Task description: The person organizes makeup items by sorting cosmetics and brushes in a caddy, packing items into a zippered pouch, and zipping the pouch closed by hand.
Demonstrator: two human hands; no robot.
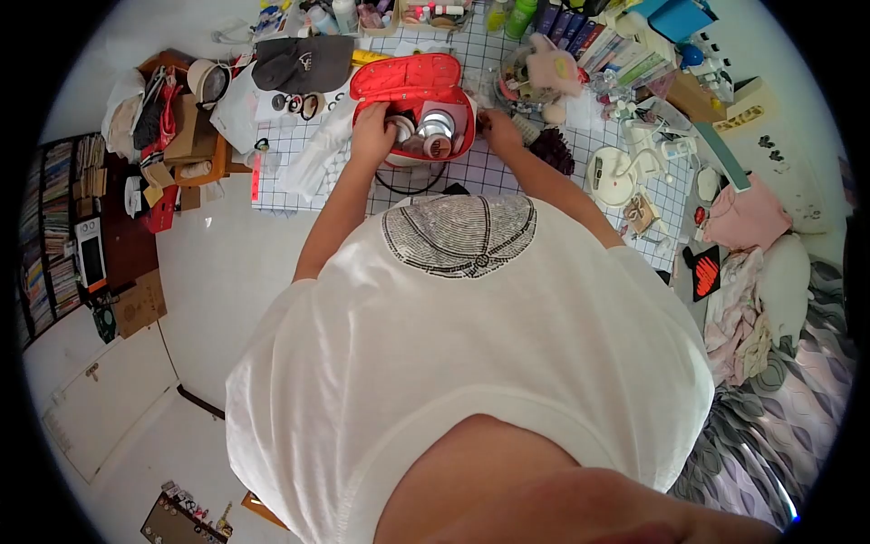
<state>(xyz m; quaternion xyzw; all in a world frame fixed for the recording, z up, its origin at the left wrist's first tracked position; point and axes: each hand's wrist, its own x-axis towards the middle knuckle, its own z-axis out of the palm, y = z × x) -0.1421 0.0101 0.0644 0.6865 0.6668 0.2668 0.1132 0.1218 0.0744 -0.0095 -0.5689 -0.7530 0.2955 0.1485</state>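
A red-lined cosmetic bag [405, 91] stands with its lid raised on the grid-patterned table. Inside it are several containers, among them a silver-lidded jar [437, 124] and a small pinkish jar [438, 146]. My left hand [372, 132] grips the bag's left rim, fingers over the edge near a pale round lid [403, 128]. Close against the bag's right side is my right hand [500, 132], its fingers bent toward the bag wall. Whether those fingertips hold anything is too small to make out.
Left of the bag lie a dark cap [304, 63] and crumpled white plastic [319, 154]. A fluffy pink item [554, 69], a dark hair clip [553, 150] and a white lamp base [613, 177] are on the right. Books [625, 54] line the back right.
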